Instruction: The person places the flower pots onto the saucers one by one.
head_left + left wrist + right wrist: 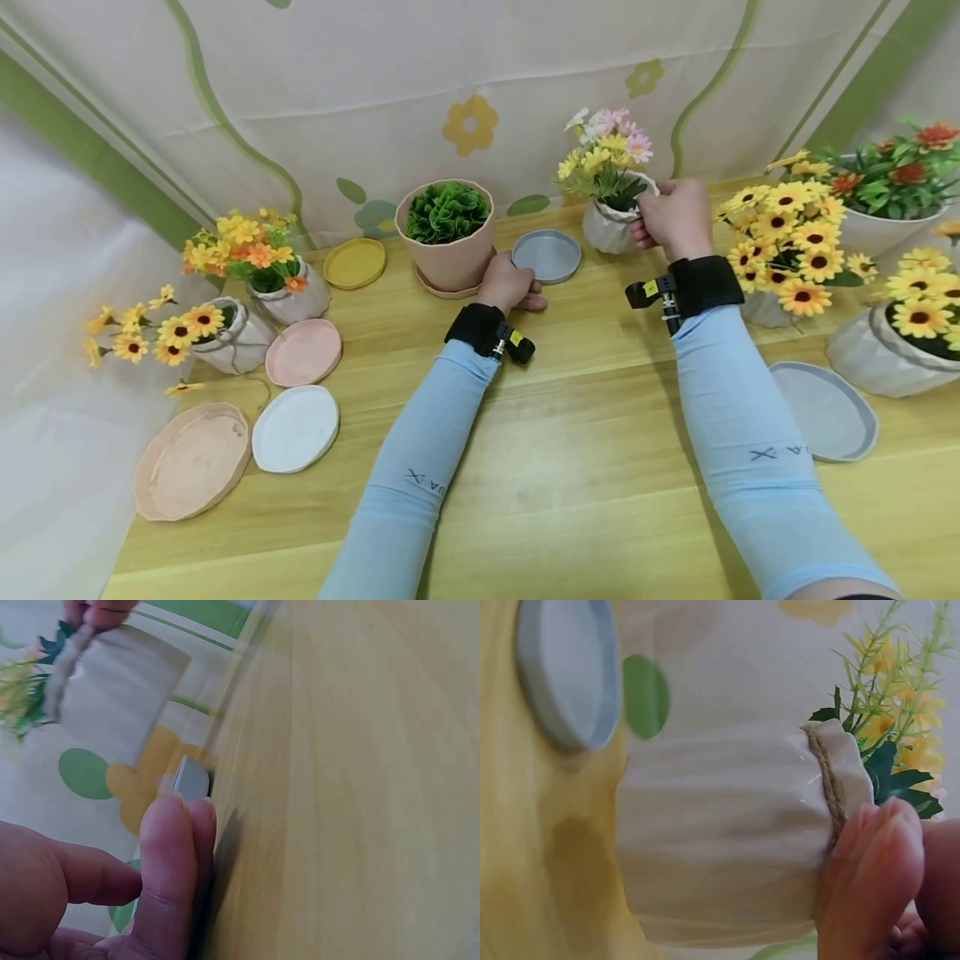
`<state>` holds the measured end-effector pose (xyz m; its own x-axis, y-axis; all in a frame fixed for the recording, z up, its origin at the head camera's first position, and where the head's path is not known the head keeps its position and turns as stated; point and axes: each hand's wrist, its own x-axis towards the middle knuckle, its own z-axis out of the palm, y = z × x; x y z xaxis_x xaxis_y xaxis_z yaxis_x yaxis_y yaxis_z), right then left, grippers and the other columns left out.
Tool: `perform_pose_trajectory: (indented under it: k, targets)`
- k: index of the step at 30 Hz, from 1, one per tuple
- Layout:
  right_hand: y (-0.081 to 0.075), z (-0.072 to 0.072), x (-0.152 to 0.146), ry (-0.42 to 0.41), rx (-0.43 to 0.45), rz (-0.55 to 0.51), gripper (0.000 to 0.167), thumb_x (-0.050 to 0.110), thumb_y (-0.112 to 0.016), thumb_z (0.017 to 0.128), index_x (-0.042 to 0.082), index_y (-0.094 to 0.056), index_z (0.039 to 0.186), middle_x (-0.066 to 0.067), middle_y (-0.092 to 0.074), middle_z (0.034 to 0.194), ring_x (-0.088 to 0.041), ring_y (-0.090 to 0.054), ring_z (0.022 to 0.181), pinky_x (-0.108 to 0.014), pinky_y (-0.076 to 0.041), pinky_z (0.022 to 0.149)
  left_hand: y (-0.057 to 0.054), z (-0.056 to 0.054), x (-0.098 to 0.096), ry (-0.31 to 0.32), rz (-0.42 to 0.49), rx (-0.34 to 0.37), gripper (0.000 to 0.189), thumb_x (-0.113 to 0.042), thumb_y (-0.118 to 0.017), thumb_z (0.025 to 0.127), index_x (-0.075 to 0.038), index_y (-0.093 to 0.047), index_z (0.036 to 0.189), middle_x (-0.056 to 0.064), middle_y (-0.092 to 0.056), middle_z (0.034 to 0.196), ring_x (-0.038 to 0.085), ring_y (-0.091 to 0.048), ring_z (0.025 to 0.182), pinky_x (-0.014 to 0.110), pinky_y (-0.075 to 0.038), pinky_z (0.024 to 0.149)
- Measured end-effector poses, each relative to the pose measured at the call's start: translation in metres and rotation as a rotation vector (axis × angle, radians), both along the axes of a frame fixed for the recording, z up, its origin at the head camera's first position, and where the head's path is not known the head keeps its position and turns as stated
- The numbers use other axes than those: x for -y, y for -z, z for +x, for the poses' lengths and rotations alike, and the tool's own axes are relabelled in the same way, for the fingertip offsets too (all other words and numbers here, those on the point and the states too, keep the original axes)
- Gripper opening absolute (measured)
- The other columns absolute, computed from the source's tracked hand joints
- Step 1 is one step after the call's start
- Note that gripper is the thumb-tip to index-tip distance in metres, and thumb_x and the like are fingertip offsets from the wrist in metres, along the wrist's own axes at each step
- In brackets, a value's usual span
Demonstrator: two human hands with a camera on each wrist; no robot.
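Note:
My right hand point(678, 218) pinches the rim of a small white ceramic flowerpot point(720, 840) with twine round its neck. Yellow, pink and white artificial flowers point(606, 150) stand in it. The pot hangs above the table, its shadow below it in the right wrist view. To its left lies a round blue-grey saucer point(547, 256), low on the wood. My left hand point(508, 283) holds this saucer's left edge, fingers curled; in the left wrist view the fingers point(169, 862) hide most of the saucer.
Beside my left hand a pink pot point(450, 258) with a green plant sits on its saucer. Left are a yellow saucer point(355, 263), pink and white saucers point(296, 429) and two flowerpots point(292, 292). Several flowerpots point(888, 350) and a grey saucer point(825, 412) stand right.

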<state>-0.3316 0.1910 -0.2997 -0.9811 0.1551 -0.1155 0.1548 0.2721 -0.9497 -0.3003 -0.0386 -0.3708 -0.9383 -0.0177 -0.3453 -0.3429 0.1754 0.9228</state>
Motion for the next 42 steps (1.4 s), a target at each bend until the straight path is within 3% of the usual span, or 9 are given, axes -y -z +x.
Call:
perform_pose_trajectory:
  k: [7, 13, 21, 29, 34, 42]
  targets:
    - [-0.018, 0.013, 0.019, -0.062, -0.027, -0.010, 0.056, 0.011, -0.046, 0.098, -0.002, -0.034, 0.151, -0.002, -0.063, 0.057, -0.010, -0.059, 0.042, -0.028, -0.054, 0.041, 0.000, 0.001, 0.001, 0.007, -0.004, 0.004, 0.033, -0.006, -0.047, 0.103, -0.002, -0.043, 0.135, 0.013, -0.061, 0.082, 0.021, -0.068, 0.054, 0.033, -0.060, 0.058]
    - [-0.022, 0.019, 0.032, -0.137, -0.031, -0.017, 0.052, 0.009, -0.046, 0.098, -0.003, -0.040, 0.148, -0.004, -0.063, 0.058, -0.010, -0.057, 0.042, -0.027, -0.053, 0.039, 0.000, 0.001, 0.003, 0.016, 0.016, -0.001, 0.030, -0.005, -0.046, 0.103, -0.001, -0.046, 0.133, 0.014, -0.060, 0.083, 0.021, -0.067, 0.054, 0.033, -0.060, 0.058]
    - [-0.009, 0.015, 0.048, -0.198, -0.035, -0.015, 0.054, 0.009, -0.047, 0.099, 0.000, -0.037, 0.151, -0.007, -0.064, 0.061, -0.012, -0.059, 0.044, -0.028, -0.054, 0.042, 0.001, 0.002, 0.005, 0.029, 0.047, 0.002, 0.028, -0.007, -0.045, 0.104, -0.003, -0.047, 0.132, 0.014, -0.059, 0.083, 0.021, -0.066, 0.054, 0.035, -0.061, 0.059]
    - [0.011, 0.010, 0.064, -0.210, -0.058, -0.045, 0.052, 0.007, -0.049, 0.098, 0.000, -0.041, 0.148, -0.008, -0.064, 0.062, -0.013, -0.060, 0.044, -0.030, -0.055, 0.043, 0.003, 0.003, 0.002, 0.013, 0.052, -0.054, 0.017, -0.014, -0.051, 0.104, -0.002, -0.058, 0.113, 0.016, -0.059, 0.079, 0.021, -0.065, 0.052, 0.037, -0.061, 0.057]
    - [0.019, 0.006, 0.068, -0.211, -0.041, -0.047, 0.052, 0.008, -0.050, 0.098, 0.001, -0.041, 0.149, -0.008, -0.064, 0.062, -0.013, -0.060, 0.044, -0.030, -0.056, 0.044, 0.001, -0.001, 0.002, 0.027, 0.031, -0.025, 0.018, -0.005, -0.046, 0.101, -0.002, -0.054, 0.118, 0.014, -0.060, 0.080, 0.022, -0.067, 0.053, 0.035, -0.061, 0.058]
    - [0.026, 0.000, 0.070, -0.232, 0.011, -0.021, 0.053, 0.010, -0.049, 0.099, 0.001, -0.038, 0.151, -0.006, -0.065, 0.063, -0.013, -0.061, 0.046, -0.031, -0.057, 0.046, -0.002, -0.002, 0.002, 0.021, 0.018, 0.009, 0.026, -0.010, -0.047, 0.104, -0.005, -0.049, 0.130, 0.013, -0.062, 0.084, 0.021, -0.068, 0.055, 0.033, -0.060, 0.059]
